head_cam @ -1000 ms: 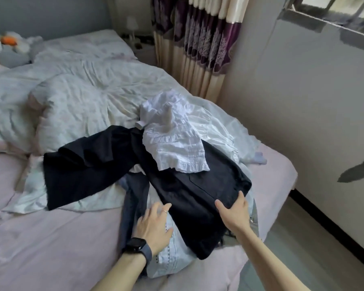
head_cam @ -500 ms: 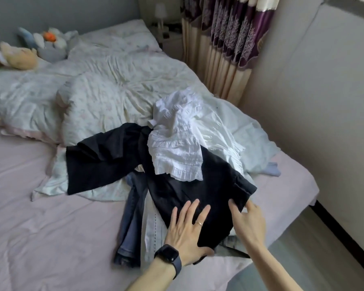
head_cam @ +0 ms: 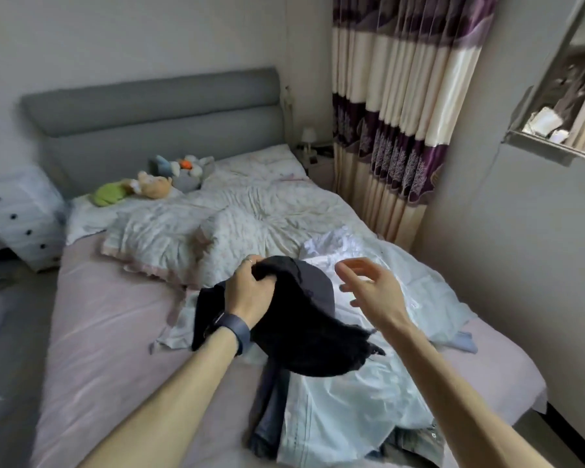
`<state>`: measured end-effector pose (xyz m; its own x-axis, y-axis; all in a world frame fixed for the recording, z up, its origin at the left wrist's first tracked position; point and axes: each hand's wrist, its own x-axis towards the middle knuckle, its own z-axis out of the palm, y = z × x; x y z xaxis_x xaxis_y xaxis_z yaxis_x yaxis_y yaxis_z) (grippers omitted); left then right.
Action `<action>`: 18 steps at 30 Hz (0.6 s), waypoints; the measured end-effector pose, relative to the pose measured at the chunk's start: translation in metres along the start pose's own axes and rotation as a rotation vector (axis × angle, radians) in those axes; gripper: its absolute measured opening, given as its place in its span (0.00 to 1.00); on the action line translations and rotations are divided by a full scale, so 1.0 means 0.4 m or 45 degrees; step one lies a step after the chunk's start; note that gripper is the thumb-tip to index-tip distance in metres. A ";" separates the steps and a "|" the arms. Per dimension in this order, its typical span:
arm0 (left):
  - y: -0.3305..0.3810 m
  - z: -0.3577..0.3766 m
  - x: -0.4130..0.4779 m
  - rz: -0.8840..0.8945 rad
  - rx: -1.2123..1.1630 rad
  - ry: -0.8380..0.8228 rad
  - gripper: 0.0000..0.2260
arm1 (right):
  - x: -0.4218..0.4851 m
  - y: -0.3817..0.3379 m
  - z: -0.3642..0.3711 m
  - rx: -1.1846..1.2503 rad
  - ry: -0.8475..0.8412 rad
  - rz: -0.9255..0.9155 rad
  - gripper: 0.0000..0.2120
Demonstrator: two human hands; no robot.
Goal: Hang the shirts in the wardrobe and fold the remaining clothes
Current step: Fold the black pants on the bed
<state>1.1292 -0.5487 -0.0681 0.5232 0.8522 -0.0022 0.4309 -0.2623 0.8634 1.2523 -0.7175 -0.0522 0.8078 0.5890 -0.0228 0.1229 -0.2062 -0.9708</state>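
My left hand [head_cam: 247,292] has bunched the black garment [head_cam: 304,332] in its fist and lifted it; half a second ago it lay flat under both palms. It now hangs below and to the right of that fist, over the pale shirt [head_cam: 345,410]. My right hand [head_cam: 368,288] has come off the cloth and hovers just right of it, fingers spread, holding nothing. The white top [head_cam: 335,248] lies beyond that hand. I judge sorting has begun: this piece wants spreading out next.

Black garment [head_cam: 304,319] hangs bunched above pale shirt [head_cam: 348,410] on bed.
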 end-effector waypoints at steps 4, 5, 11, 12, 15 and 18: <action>0.122 -0.281 0.009 -0.075 -0.282 0.219 0.05 | -0.125 -0.088 0.143 -0.579 -0.279 -0.162 0.54; 0.147 -0.349 0.002 -0.099 -0.352 0.273 0.07 | -0.152 -0.098 0.180 -0.752 -0.350 -0.185 0.62; 0.214 -0.727 -0.106 -0.164 -0.806 0.370 0.06 | -0.238 -0.187 0.409 -0.617 -0.376 -0.215 0.27; 0.209 -0.785 -0.130 -0.164 -0.816 0.386 0.08 | -0.247 -0.226 0.444 -0.551 -0.379 -0.263 0.19; 0.165 -0.970 -0.216 -0.157 -0.727 0.491 0.12 | -0.260 -0.383 0.515 -0.437 -0.213 -0.399 0.09; 0.091 -1.140 -0.309 -0.136 -0.601 0.590 0.09 | -0.257 -0.575 0.537 -0.409 0.013 -0.582 0.09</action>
<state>0.7448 -0.4570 0.1936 0.0801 0.9964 0.0262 0.0395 -0.0294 0.9988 1.0173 -0.5630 0.1221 0.6363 0.6671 0.3874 0.6302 -0.1599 -0.7598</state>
